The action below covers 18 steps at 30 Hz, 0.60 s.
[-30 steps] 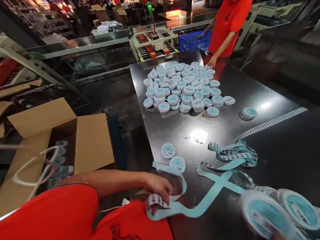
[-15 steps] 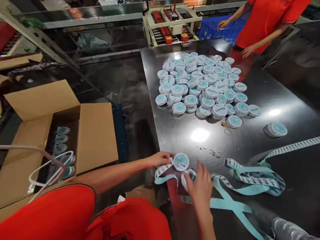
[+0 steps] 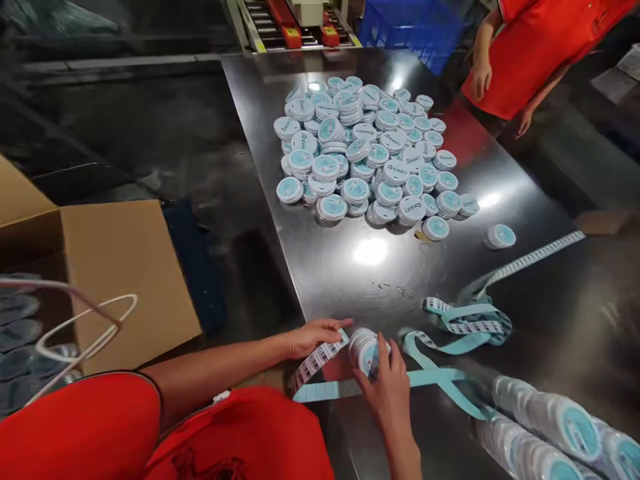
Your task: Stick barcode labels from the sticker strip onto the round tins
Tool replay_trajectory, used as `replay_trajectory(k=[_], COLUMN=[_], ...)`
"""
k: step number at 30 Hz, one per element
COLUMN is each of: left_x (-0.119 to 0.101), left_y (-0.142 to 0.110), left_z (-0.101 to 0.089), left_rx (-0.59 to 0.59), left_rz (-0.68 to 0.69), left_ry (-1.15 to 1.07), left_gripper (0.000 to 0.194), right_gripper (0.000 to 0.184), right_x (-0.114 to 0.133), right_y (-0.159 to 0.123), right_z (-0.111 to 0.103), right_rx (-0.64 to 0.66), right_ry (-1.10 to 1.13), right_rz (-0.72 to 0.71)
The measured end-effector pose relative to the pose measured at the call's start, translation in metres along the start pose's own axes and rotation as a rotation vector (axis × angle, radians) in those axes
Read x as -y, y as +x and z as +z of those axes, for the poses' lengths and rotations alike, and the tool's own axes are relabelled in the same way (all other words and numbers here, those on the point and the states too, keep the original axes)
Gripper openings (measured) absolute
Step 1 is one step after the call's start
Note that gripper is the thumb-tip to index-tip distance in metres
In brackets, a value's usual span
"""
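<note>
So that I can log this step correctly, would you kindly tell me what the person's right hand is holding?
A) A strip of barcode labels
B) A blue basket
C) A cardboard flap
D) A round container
D. The right hand curls around the round container, while the left hand lies on the label strip.
</note>
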<state>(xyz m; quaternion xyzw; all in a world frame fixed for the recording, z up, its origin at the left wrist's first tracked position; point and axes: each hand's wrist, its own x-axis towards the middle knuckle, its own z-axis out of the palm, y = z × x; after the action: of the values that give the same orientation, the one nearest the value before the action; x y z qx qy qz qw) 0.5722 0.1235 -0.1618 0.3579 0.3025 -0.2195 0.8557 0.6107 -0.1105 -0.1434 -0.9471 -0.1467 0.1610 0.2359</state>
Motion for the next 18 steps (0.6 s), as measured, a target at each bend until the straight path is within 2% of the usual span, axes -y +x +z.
replay_trajectory(k=[3, 6, 9, 11, 13, 15, 18], left_x=[0.014, 0.021, 0.016, 0.010, 0.008, 0.017, 0.059], left_y=[0.010, 0.019, 0.023, 0.017, 0.007, 0.000, 0.007], left_z=[0.021, 0.028, 0.034, 0.045, 0.068, 0.104, 0.172], left_rx=[0.124, 0.120, 0.075, 0.051, 0.077, 0.167, 0.328], left_rz=[0.003, 0.001, -0.022, -0.038, -0.032, 0.015, 0.068], left_ry=[0.034, 0.062, 0.065, 0.068, 0.098, 0.170, 0.302], left_gripper=[0.026, 0.026, 0.031, 0.036, 0.038, 0.032, 0.031], right_gripper=[0.090, 0.087, 0.083, 0.084, 0.087, 0.086, 0.080], right_x=[-0.004, 0.002, 0.008, 0.010, 0.005, -0.014, -0.074], right_y=[-0.014, -0.013, -0.006, -0.007, -0.020, -0.046, -0.100], right_z=[0.003, 0.008, 0.013, 0.012, 0.001, -0.016, -0.038], right_rx=[-0.019, -0.039, 0.003, -0.047, -0.155, -0.286, -0.488], right_ry=[0.327, 0.622, 0.723, 0.761, 0.816, 0.873, 0.911], right_rz=[0.144, 0.347, 0.384, 0.368, 0.373, 0.398, 0.536])
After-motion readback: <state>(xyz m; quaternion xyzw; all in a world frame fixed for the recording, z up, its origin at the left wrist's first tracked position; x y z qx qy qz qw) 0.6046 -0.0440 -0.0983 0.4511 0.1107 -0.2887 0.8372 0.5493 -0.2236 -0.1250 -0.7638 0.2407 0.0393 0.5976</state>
